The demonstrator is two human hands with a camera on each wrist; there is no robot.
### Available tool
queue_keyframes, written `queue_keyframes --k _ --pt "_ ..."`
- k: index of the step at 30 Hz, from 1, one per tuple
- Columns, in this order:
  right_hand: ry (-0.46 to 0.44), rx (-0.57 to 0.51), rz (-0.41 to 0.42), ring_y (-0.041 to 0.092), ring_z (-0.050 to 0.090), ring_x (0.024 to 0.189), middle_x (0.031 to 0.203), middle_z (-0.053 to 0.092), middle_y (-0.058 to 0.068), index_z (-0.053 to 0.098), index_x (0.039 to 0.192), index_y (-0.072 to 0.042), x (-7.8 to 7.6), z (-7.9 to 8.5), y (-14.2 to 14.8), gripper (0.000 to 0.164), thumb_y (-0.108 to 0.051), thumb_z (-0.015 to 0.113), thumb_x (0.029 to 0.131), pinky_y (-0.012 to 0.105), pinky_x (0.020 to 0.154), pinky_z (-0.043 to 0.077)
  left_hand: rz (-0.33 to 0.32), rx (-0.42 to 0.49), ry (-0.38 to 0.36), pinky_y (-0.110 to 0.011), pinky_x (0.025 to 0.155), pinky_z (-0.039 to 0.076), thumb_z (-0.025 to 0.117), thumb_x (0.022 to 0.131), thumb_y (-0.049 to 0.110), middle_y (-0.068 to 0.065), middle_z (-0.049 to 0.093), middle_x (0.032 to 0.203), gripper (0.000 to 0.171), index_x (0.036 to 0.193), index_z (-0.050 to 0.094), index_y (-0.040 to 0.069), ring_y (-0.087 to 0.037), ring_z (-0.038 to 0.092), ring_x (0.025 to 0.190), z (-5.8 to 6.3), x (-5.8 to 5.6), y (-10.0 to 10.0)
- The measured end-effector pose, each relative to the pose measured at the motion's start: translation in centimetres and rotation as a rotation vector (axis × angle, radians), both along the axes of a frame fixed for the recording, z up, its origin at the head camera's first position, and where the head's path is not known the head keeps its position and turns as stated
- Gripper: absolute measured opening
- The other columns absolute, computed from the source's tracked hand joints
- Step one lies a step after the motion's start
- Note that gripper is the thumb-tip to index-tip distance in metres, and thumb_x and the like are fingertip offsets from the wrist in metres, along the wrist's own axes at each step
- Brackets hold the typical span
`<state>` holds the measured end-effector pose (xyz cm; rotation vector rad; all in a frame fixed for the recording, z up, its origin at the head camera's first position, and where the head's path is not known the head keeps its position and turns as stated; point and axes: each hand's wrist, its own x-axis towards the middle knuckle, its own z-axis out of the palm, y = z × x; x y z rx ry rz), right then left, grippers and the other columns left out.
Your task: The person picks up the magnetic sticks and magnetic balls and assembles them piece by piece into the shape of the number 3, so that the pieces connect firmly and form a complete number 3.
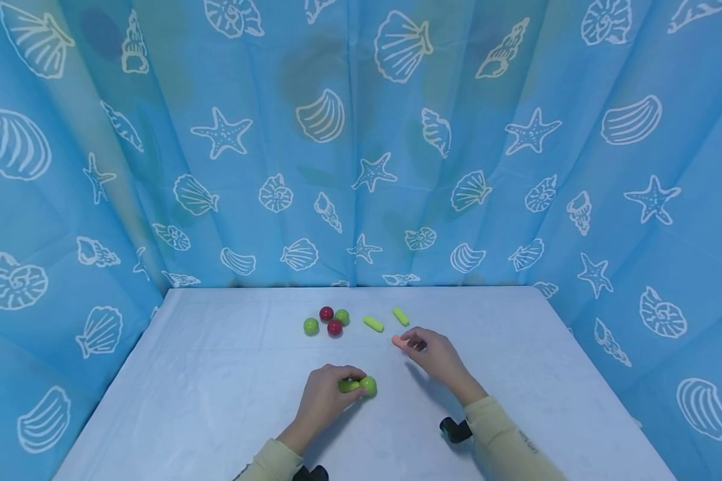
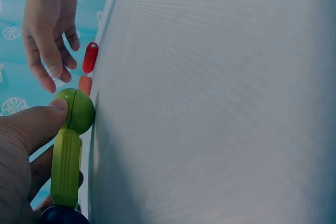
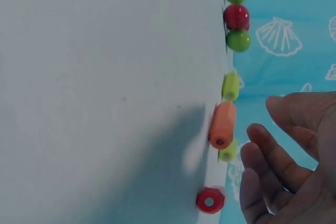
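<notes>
My left hand [image 1: 327, 394] holds a small joined piece low over the white table. In the left wrist view the thumb presses on its green ball [image 2: 80, 110], a ribbed yellow-green stick [image 2: 66, 169] follows below, and a dark blue ball [image 2: 64, 215] is at the lower end. My right hand [image 1: 438, 357] hovers by an orange stick [image 3: 223, 124] that lies on the table. Its fingers [image 3: 299, 111] are spread and loosely bent, with a gap between them and the stick. A red hexagonal piece with a hole [image 3: 216, 192] lies near the right fingertips, hidden behind that hand in the head view.
Two red balls [image 1: 334, 328] and two green balls [image 1: 310, 327] lie grouped toward the back of the white table [image 1: 216, 374]. Two yellow-green sticks [image 1: 373, 324] lie right of them. A blue shell-patterned curtain [image 1: 361, 214] hangs around the back and sides.
</notes>
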<state>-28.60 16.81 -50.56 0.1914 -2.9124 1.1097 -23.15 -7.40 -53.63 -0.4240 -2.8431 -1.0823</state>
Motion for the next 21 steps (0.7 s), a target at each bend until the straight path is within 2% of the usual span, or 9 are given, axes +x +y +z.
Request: queue_keyframes --k 6,12,21 --pt "0.015 0.044 -0.003 0.017 0.062 0.093 0.102 0.069 0.000 0.073 0.111 -0.017 -1.2 -0.4 0.3 0.020 -0.020 0.078 0.091 0.036 0.081 0.055 -0.005 0.006 -0.011 -0.038 0.085 0.050 0.085 0.083 0.033 0.017 0.073 0.098 0.025 0.107 0.078 0.027 -0.008 0.062 0.093 0.1 0.0 0.0" --pt "0.001 0.106 -0.023 0.022 0.063 0.098 0.104 0.070 0.003 0.073 0.115 -0.018 -2.0 -0.8 0.3 0.025 -0.018 0.079 0.091 0.038 0.083 0.055 0.000 0.008 -0.017 -0.038 0.086 0.050 0.085 0.083 0.033 0.018 0.073 0.098 0.025 0.107 0.078 0.028 -0.008 0.061 0.094 0.2 0.0 0.0" --pt "0.012 0.187 -0.001 0.022 0.061 0.094 0.097 0.069 0.001 0.075 0.115 -0.021 -2.9 -1.6 0.1 0.025 -0.021 0.079 0.091 0.041 0.083 0.052 -0.002 0.013 -0.027 -0.038 0.086 0.050 0.084 0.084 0.034 0.018 0.073 0.098 0.025 0.107 0.078 0.028 -0.008 0.061 0.094 0.3 0.0 0.0"
